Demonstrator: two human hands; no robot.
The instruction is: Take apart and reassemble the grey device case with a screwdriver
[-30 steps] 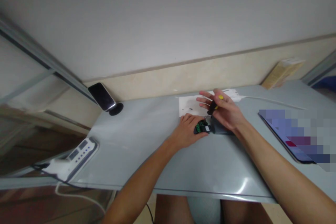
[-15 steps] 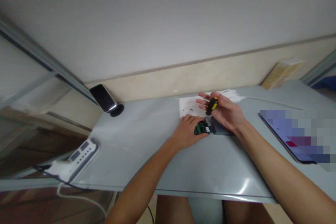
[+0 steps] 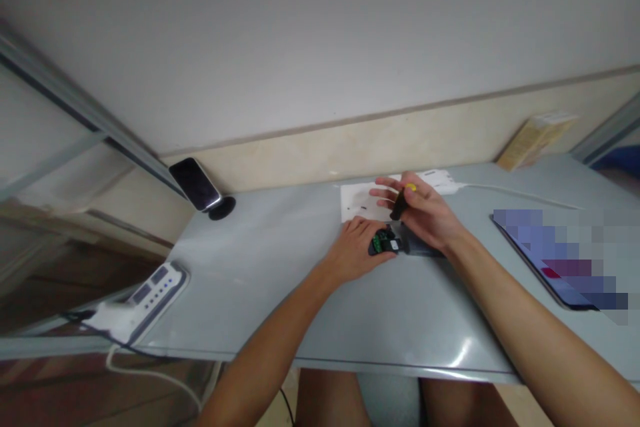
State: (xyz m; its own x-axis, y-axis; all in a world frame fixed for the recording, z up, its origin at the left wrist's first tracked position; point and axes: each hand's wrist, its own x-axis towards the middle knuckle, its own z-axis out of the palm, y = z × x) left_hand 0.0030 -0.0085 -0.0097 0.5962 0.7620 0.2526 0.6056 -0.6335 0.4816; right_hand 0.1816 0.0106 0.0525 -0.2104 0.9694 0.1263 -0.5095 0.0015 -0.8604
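A small black device with a green circuit board (image 3: 385,242) lies on the grey table (image 3: 280,280). My left hand (image 3: 357,250) rests curled against its left side and holds it down. Just above it, my right hand (image 3: 425,213) grips a black and yellow screwdriver (image 3: 403,200) between thumb and fingers, its tip pointing down at the device, with the other fingers spread. A dark flat part (image 3: 423,245) sits under my right palm. A white sheet of paper (image 3: 357,201) with small dark bits on it lies right behind both hands.
A phone on a round black stand (image 3: 197,185) leans at the back left. A white power strip (image 3: 140,300) with a cable sits on the front left corner. A blurred-out tablet (image 3: 560,253) lies at right; a tan box (image 3: 537,137) leans on the wall.
My right hand has turned the screwdriver a little, so its yellow end shows differently, and dropped slightly. My left hand and the device have stayed put.
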